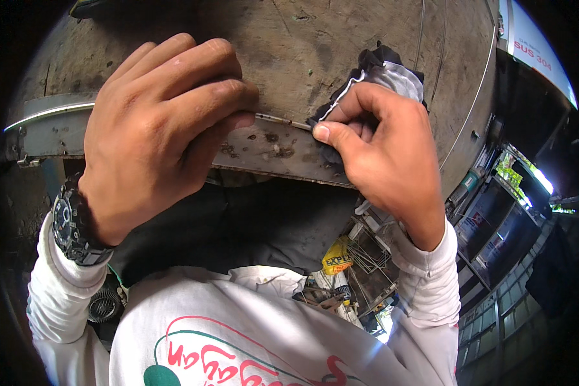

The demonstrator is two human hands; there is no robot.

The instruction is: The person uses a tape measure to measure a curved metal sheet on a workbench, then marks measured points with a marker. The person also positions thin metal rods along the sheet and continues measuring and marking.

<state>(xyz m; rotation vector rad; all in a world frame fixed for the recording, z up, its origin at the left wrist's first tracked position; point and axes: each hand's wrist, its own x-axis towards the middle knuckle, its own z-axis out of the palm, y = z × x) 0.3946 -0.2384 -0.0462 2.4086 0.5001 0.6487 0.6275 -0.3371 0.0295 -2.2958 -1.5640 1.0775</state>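
A thin shiny metal rod [283,121] runs along the near edge of the worktable, passing under my left hand [164,122]. That hand is closed, its fingers curled over the rod and thumb tucked below. My right hand [392,148] pinches a crumpled black and grey cloth [397,78] against the rod, thumb laid along it. The rod's end is not visible inside the cloth. Under the rod, a stained metal strip [280,151] forms the table's edge.
The scratched brown worktable [302,51] spreads out beyond my hands. Below it on the right lie a yellow packet [337,256] and a metal wire rack [370,257]. A green-bodied tool [471,180] hangs by the table's right side. A white sheet panel [540,51] stands at upper right.
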